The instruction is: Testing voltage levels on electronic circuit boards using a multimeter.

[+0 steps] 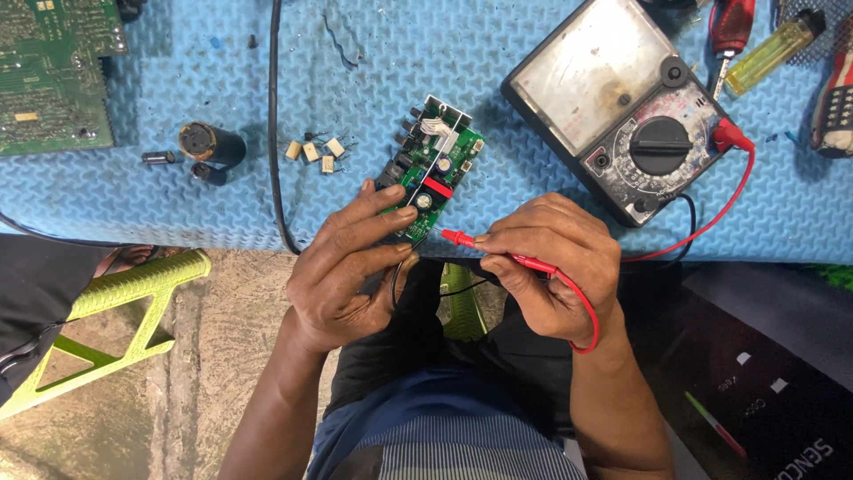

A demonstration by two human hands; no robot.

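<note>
Lying at the near edge of the blue worktop (133,204), a small green circuit board (429,166) was pinched in the left hand (342,267). A red probe (498,249) was clasped in the right hand (555,267), its tip pointed toward nine o'clock. An analog multimeter (626,107) was seen at two o'clock from the board.

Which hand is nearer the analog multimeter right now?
Right. The right hand, holding the red probe, sits just below-left of the multimeter; the left hand grips the small green circuit board, farther left.
</note>
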